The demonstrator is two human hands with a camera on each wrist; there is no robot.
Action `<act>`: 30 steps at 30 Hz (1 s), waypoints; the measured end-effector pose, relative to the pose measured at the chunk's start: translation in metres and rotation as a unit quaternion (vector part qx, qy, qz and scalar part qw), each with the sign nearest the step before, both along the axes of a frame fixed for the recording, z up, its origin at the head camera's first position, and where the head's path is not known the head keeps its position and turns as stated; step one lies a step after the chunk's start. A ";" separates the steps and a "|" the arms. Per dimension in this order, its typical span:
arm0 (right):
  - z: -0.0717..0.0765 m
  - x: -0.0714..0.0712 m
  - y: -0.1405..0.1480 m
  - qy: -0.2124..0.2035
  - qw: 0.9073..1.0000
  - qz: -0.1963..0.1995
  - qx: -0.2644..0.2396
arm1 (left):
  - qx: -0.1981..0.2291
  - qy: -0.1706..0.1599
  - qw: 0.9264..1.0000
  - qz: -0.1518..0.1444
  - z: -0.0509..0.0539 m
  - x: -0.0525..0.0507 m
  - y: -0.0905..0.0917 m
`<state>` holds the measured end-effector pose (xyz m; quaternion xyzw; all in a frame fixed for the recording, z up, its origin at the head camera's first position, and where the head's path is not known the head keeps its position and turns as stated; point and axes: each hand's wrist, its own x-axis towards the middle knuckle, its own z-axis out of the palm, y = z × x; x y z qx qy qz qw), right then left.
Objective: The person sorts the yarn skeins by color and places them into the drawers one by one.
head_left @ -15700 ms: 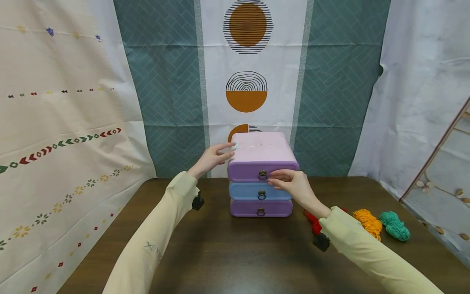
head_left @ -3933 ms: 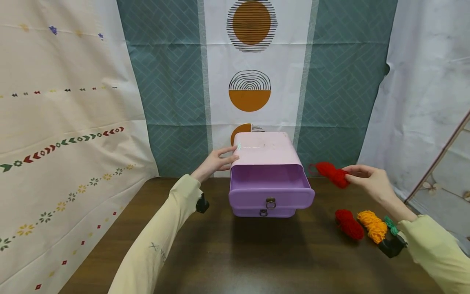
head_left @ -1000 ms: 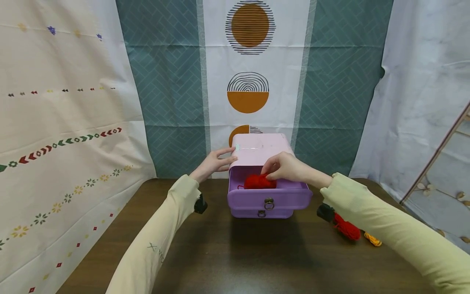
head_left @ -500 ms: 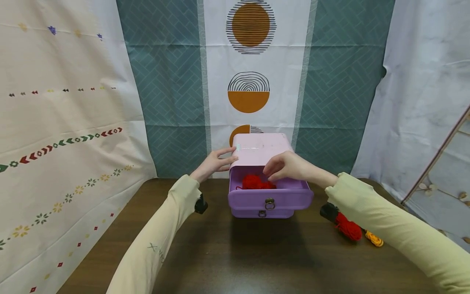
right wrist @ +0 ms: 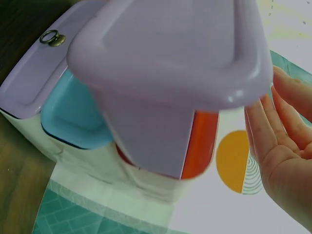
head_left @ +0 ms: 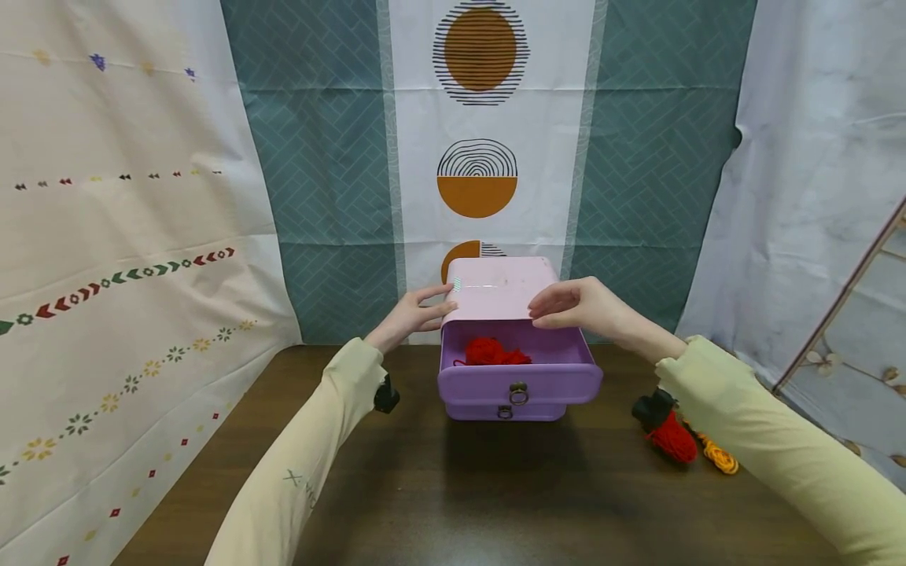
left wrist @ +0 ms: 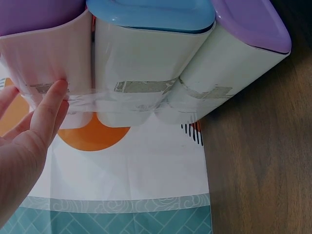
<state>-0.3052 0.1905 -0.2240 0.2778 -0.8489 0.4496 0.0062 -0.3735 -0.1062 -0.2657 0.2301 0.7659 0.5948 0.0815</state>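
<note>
A small chest of drawers point(head_left: 495, 287) with a pink top stands on the table, its purple top drawer point(head_left: 477, 385) pulled out. Inside that drawer lies a skein of red yarn point(head_left: 487, 351) with a loose tail at its left. My left hand point(head_left: 414, 316) rests its fingers against the chest's left side and top edge; the left wrist view has these fingers point(left wrist: 51, 109) touching the pale side. Over the drawer's right part hovers my right hand point(head_left: 589, 308), fingers nearly straight, thumb apart, nothing held. The blue middle drawer point(left wrist: 151, 12) is pushed in.
On the table point(head_left: 425, 495) at the right lie another red yarn skein point(head_left: 672, 440) and an orange yarn skein point(head_left: 720, 457), partly covered by the right sleeve and wrist camera. A patterned cloth point(head_left: 318, 173) hangs right behind the chest.
My right hand has let go of the red yarn, left it in the drawer and risen to the right. Before that, the top drawer was pulled out. My left hand stays at the chest.
</note>
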 end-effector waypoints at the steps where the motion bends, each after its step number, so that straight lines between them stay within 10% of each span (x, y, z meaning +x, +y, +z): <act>1: 0.000 0.000 0.003 -0.003 1.000 -0.001 -0.007 | 0.001 -0.001 1.000 0.000 0.000 0.000 0.000; 20: -0.027 0.013 0.077 -0.024 0.992 -0.038 -0.114 | 0.006 0.008 1.000 0.020 -0.017 -0.022 -0.001; 30: -0.057 0.012 0.111 -0.045 0.991 -0.067 -0.104 | 0.014 0.005 1.000 -0.002 -0.005 -0.007 0.001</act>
